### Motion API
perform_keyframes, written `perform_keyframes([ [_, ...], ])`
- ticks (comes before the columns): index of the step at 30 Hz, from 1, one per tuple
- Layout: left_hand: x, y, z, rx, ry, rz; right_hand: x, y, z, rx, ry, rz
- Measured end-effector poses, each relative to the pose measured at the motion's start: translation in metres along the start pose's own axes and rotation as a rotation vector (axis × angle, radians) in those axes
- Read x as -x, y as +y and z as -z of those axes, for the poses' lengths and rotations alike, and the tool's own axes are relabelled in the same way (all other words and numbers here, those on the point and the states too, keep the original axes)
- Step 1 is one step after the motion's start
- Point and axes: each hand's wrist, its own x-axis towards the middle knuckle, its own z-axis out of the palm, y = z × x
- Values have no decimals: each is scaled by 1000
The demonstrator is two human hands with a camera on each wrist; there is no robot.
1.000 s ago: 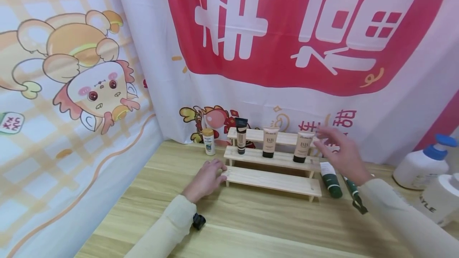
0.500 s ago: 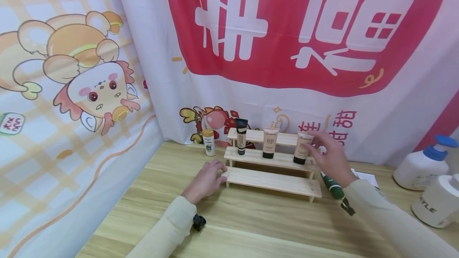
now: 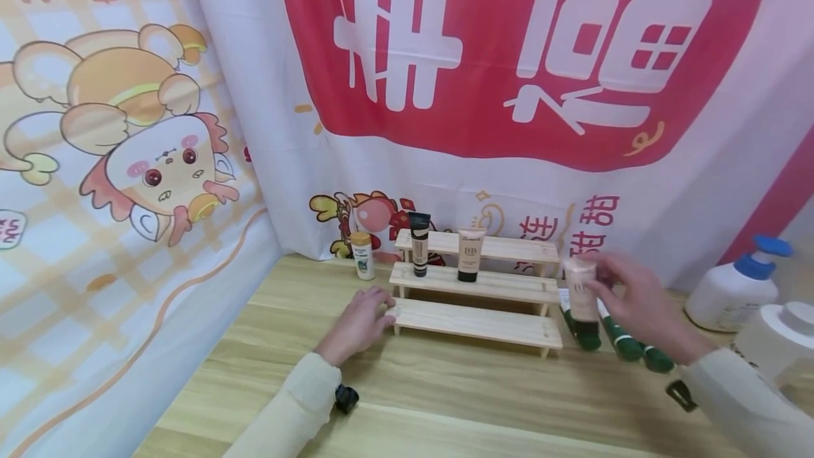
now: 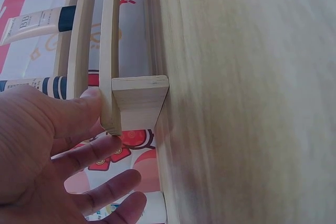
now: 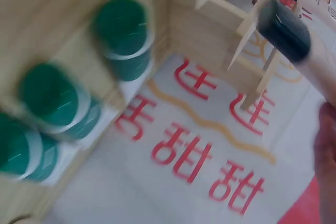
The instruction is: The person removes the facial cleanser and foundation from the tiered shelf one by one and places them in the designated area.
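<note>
My right hand (image 3: 645, 302) pinches a pink BB cream tube (image 3: 580, 295) by its side, dark cap down, off the right end of a three-tier wooden rack (image 3: 470, 321). In the right wrist view the cap (image 5: 286, 30) of this tube shows large, with fingers at the edge. My left hand (image 3: 359, 324) grips the left end of the lowest tier; the left wrist view shows thumb and index finger (image 4: 102, 148) at the board's end, other fingers spread. On the middle tier stand another BB cream tube (image 3: 471, 254) and a black-and-beige tube (image 3: 420, 244).
Several green-capped tubes (image 5: 123, 27) are right of the rack, partly behind my right hand. A white bottle with a yellow cap (image 3: 362, 256) stands left of the rack. At far right are a blue-topped pump bottle (image 3: 731, 295) and a white container (image 3: 779, 338). A printed curtain (image 3: 432, 147) hangs behind.
My right hand has reached the right-hand BB cream tube, taken hold of it, and carried it off the middle tier to the right. My left hand stays at the rack's end.
</note>
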Motion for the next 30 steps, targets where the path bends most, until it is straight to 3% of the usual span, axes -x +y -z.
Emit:
perform_keyframes([
  [6,1,-3,1,-6,7,-3,43,6,7,23,-334,-147],
  [11,1,-4,1,-9,12,-11,66,11,-6,-10,-513,-298],
  [19,3,-2,1,1,16,-26,72,13,-25,-50,-610,-431],
  [30,2,1,1,5,11,-6,75,17,-34,17,-663,-500],
])
